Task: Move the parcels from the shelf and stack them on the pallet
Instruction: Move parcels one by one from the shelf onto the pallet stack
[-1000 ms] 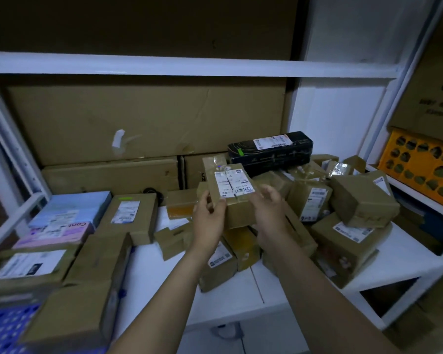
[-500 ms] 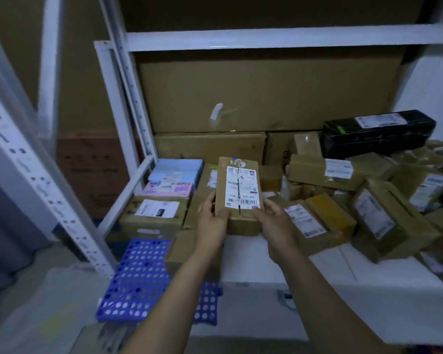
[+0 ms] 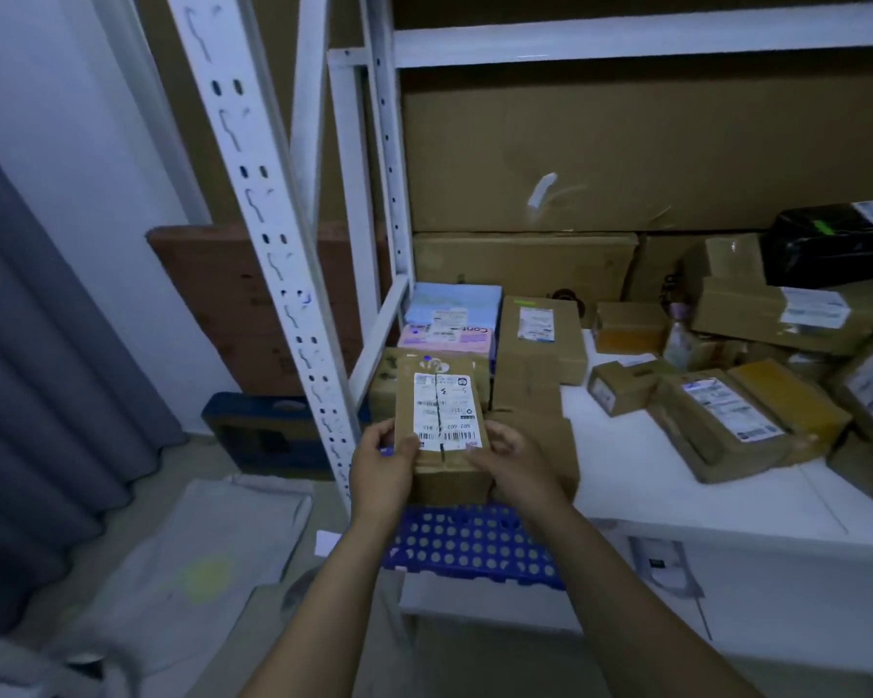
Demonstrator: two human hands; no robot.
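The left hand (image 3: pixel 381 468) and right hand (image 3: pixel 517 463) clasped 1 labelled parcel (image 3: pixel 444 420) by its sides. It had swung left off the shelf (image 3: pixel 676 496) toward the blue pallet (image 3: pixel 475 546); stacking seemed next.

Dimly lit, bluish. Far left, a grey pleated curtain (image 3: pixel 31 395) against a white wall (image 3: pixel 71 143); below, a pale floor (image 3: pixel 192 460). Behind the white slotted rack upright (image 3: pixel 268 234), a brown board (image 3: pixel 207 294) leaning on the wall.

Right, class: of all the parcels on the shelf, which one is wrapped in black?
The long black parcel at the far right, resting on top of a brown box and bearing a white label; no other parcel there is black.
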